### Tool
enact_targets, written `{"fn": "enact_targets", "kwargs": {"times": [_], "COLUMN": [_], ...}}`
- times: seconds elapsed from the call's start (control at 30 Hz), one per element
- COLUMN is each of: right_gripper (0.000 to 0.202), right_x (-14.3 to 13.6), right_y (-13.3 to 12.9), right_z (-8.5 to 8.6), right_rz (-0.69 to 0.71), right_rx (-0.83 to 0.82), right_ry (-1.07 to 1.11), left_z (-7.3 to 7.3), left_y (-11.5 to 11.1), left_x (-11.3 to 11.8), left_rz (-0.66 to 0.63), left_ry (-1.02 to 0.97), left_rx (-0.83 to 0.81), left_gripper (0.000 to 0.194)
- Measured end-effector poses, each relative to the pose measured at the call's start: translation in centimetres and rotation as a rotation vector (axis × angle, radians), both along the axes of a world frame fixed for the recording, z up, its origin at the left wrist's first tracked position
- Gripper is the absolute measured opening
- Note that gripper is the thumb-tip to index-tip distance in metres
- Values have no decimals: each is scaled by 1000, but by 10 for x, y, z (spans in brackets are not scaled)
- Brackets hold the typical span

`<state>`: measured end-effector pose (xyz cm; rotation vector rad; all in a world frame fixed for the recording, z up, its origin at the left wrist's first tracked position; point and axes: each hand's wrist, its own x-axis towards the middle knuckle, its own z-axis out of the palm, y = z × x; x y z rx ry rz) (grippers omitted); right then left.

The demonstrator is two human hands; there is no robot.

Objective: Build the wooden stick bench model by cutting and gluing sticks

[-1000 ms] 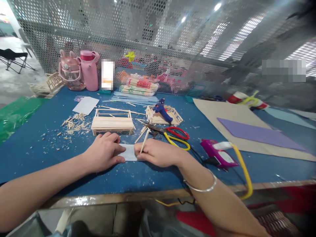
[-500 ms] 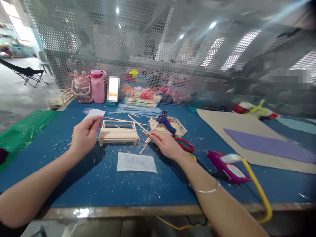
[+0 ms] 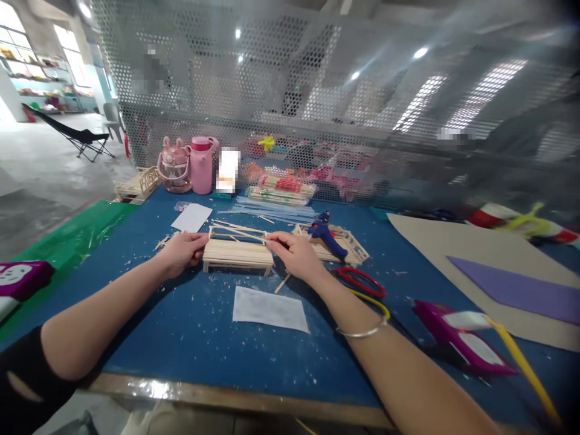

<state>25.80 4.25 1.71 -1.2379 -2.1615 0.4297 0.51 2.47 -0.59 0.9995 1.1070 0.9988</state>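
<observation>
A miniature bench of pale wooden sticks (image 3: 238, 255) stands upright on the blue table, its slatted seat facing me. My left hand (image 3: 183, 252) is closed at the bench's left end, thumb and fingers pinching its edge. In my right hand (image 3: 296, 258), thumb and fingertips pinch a thin wooden stick (image 3: 242, 233), which slants across the bench's back frame. The right fingertips are close to the frame's right post; whether they touch it I cannot tell. A blue glue gun (image 3: 330, 238) rests on another stick-built piece (image 3: 357, 251) to the right.
A white paper (image 3: 270, 309) lies in front of the bench. Red cable (image 3: 360, 282) and a purple-and-white device (image 3: 462, 338) lie to the right. Pink bottles (image 3: 202, 166), clear glue sticks (image 3: 276, 208) and bagged wooden sticks (image 3: 283, 190) line the back, before a perforated metal screen.
My left hand has come down onto the bench's left end. My right hand has brought the stick over to the back frame. The view has shifted.
</observation>
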Motion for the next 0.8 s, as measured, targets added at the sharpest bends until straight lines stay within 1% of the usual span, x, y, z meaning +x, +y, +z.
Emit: {"fn": "enact_targets", "kwargs": {"times": [0.07, 0.13, 0.3, 0.37, 0.43, 0.53, 0.6, 0.7, 0.8], "right_gripper": [20, 20, 22, 22, 22, 20, 20, 21, 20], "right_x": [-1, 0, 17, 28, 39, 49, 48, 37, 20], "right_y": [0, 0, -5, -10, -16, -27, -30, -29, -27], "right_z": [-5, -4, 9, 10, 9, 8, 12, 19, 18], "right_rz": [15, 15, -152, -221, -253, -234, -215, -179, -106], "right_rx": [-39, -50, -10, 16, 66, 113, 105, 73, 41], "right_ry": [31, 54, 192, 248, 231, 123, 87, 86, 113], "left_z": [1, 3, 5, 5, 6, 8, 11, 14, 14], "left_y": [0, -1, -5, -6, -8, -11, -15, -21, -23], "left_x": [1, 3, 6, 6, 6, 8, 11, 15, 16], "left_rz": [31, 53, 26, 20, 15, 2, 6, 32, 32], "left_ry": [-29, -48, -46, -27, -11, -9, 0, 28, 36], "left_rx": [-49, -87, -94, -91, -88, -81, -96, -132, -155], "left_gripper": [20, 17, 20, 21, 20, 18, 17, 14, 14]}}
